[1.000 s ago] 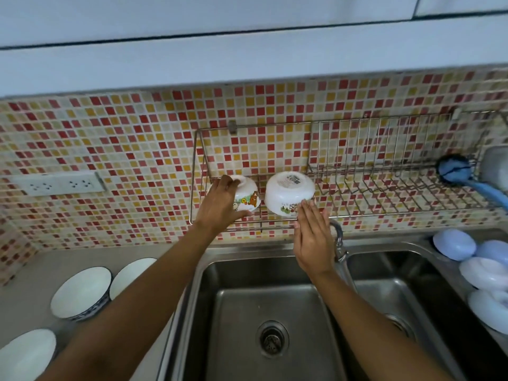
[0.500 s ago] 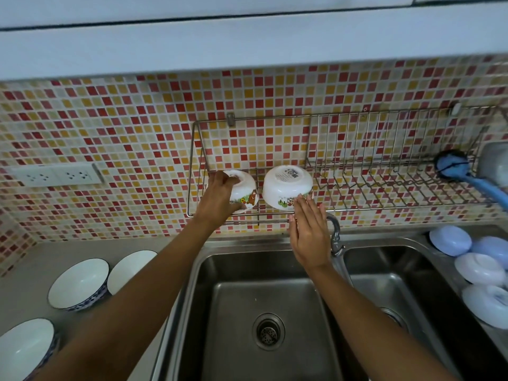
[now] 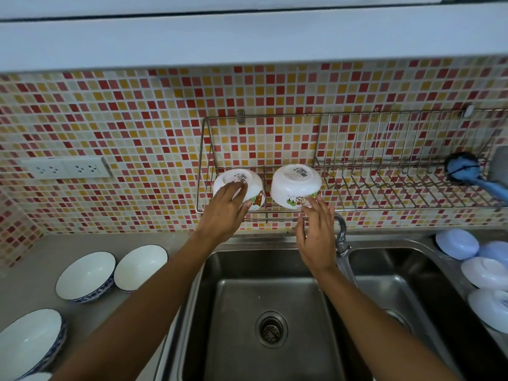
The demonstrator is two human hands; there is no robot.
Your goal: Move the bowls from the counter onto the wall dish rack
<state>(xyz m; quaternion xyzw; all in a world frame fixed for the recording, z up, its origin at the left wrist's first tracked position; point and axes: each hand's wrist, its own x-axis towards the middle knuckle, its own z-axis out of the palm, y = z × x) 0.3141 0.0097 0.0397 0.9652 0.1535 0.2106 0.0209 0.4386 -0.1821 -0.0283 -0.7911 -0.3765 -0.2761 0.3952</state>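
Two white cartoon-printed bowls sit upside down at the left end of the wire wall dish rack (image 3: 384,207). My left hand (image 3: 224,213) grips the left bowl (image 3: 254,185), fingers over its base and thumb on its side. The right bowl (image 3: 295,182) stands free beside it. My right hand (image 3: 316,235) hovers just below it with fingers spread, fingertips at its rim. Three white bowls with blue patterned outsides rest upright on the left counter: one (image 3: 86,276), one (image 3: 141,266), and one (image 3: 29,343) at the frame's lower left.
A double steel sink (image 3: 247,270) lies below the rack, with a faucet (image 3: 342,237) between the basins. Several pale blue and white bowls (image 3: 456,244) lie upside down on the right counter. A blue dish brush (image 3: 467,171) hangs at the rack's right end. A wall socket (image 3: 64,168) is left.
The view has shifted slightly. My left hand stays on the left bowl on the rack. My right hand has drawn back a little from the right bowl, fingers spread.
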